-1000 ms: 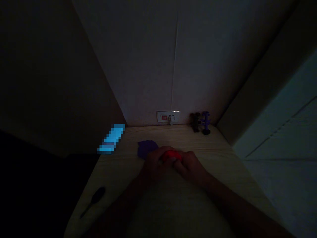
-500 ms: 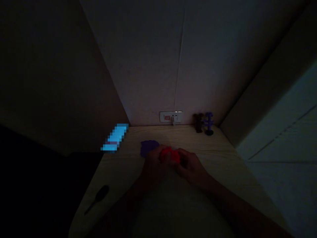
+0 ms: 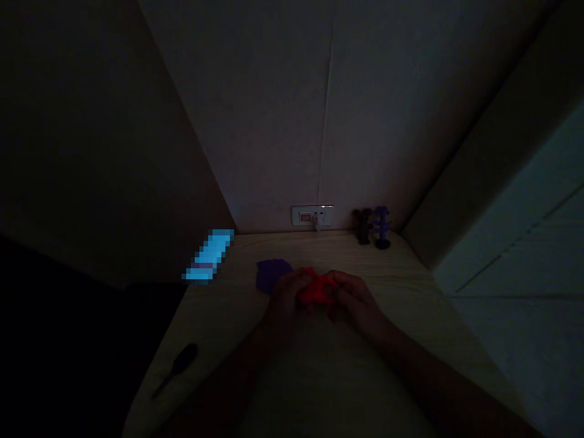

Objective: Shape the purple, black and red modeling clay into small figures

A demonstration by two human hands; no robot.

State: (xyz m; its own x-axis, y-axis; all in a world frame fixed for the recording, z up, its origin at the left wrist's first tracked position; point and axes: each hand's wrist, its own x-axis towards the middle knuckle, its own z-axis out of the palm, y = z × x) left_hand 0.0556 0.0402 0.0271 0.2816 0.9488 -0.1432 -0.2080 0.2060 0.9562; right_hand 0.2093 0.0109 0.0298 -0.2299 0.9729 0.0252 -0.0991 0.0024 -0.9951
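In the dim head view, a bright red, soft-looking lumpy piece (image 3: pixel 316 289) is held between both my hands above the tabletop; its exact kind I cannot make out. My left hand (image 3: pixel 285 304) grips its left side with the fingers curled over the top. At its right side my right hand (image 3: pixel 358 301) pinches it between thumb and fingers. A corner of the red piece hangs below the fingers. Just behind my left hand lies a flat purple piece (image 3: pixel 272 274) with an uneven edge, partly covered by that hand.
On the wooden tabletop (image 3: pixel 392 267), a dark spoon-shaped tool (image 3: pixel 184 359) lies at front left. A glowing, pixelated blue rectangle (image 3: pixel 210 255) is at the back left edge. Two small figures, one dark (image 3: pixel 363 226) and one purple (image 3: pixel 382 227), stand by the wall near a socket (image 3: pixel 312 216).
The red piece has gone from a compact, mostly covered lump to a wider, more exposed shape with points. My hands stay around it, fingers shifted. The view swayed slightly.
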